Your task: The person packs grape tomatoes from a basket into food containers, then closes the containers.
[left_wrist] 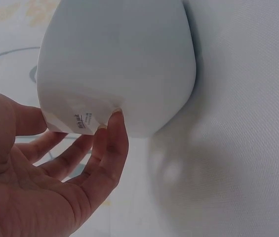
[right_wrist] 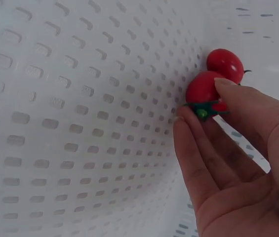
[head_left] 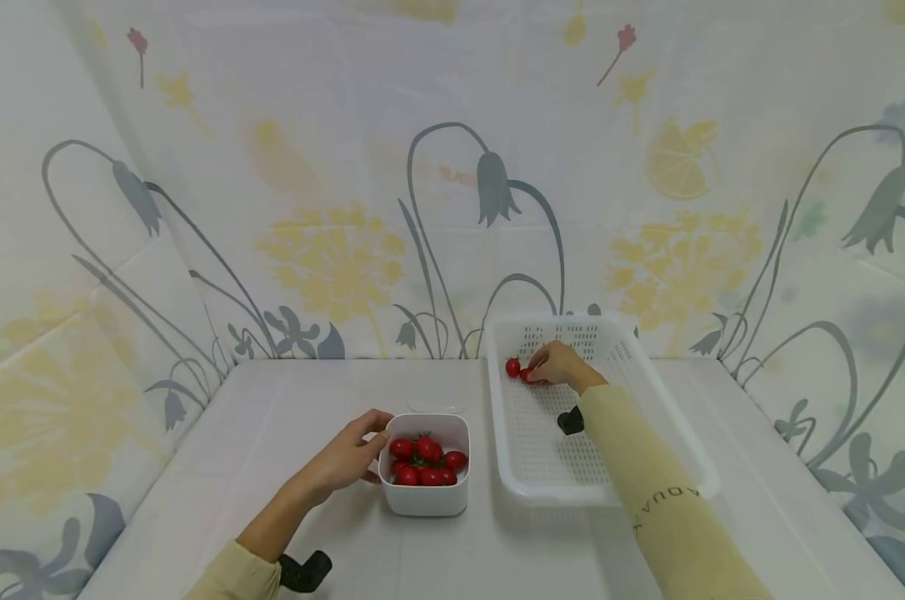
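My left hand (head_left: 347, 454) holds the left side of a square white container (head_left: 426, 502), thumb near the rim and bent fingertips against the outer wall. Several small red tomatoes (head_left: 425, 450) with green stems lie inside it. In the left wrist view, the container's wall (left_wrist: 119, 59) carries small dark print. Over in a white perforated basket (head_left: 500, 433), my right hand (head_left: 561, 365) pinches a cherry tomato (right_wrist: 202, 89) between thumb and fingers, its green stem end facing the palm. A second tomato (right_wrist: 225, 64) lies against it on the far side.
A clear, flat lid-like piece (head_left: 436, 408) lies behind the container. The basket's raised rim (head_left: 666, 392) surrounds my right hand. A patterned cloth (head_left: 452, 167) hangs behind the white table (head_left: 287, 392).
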Demonstrator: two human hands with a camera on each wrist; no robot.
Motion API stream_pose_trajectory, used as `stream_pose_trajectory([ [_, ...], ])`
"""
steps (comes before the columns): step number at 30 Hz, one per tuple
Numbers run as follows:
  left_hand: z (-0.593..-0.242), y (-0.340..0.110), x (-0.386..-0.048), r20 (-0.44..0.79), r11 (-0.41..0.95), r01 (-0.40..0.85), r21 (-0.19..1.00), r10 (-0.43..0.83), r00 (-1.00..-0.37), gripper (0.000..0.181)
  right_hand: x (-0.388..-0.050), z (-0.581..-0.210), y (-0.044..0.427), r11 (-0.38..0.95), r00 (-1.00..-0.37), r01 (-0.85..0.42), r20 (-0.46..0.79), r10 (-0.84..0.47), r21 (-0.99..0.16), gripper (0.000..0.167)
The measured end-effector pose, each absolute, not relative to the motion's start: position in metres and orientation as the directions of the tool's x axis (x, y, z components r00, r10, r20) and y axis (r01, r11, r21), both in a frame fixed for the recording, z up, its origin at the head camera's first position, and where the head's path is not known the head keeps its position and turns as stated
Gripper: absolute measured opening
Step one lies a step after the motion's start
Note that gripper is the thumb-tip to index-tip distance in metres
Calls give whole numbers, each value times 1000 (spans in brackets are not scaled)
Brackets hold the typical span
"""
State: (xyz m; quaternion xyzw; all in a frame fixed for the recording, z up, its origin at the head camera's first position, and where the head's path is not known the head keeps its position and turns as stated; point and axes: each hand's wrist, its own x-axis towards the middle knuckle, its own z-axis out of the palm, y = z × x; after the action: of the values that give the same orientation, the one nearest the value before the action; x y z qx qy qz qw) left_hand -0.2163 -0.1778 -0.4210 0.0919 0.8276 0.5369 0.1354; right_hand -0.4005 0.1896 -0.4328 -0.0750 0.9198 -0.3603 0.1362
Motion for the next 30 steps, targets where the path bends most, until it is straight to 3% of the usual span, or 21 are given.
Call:
stream_pose_trajectory([
  [22, -420, -177, -214, -136, 411, -11, 912, 276, -951, 33, -378, -426, 182, 715, -864, -119, -283, -417, -689, 13],
  [30, -420, -175, -214, -143, 417, -19, 909, 269, -953, 34, -367, -426, 187, 621, -822, -104, -285, -494, -777, 12],
])
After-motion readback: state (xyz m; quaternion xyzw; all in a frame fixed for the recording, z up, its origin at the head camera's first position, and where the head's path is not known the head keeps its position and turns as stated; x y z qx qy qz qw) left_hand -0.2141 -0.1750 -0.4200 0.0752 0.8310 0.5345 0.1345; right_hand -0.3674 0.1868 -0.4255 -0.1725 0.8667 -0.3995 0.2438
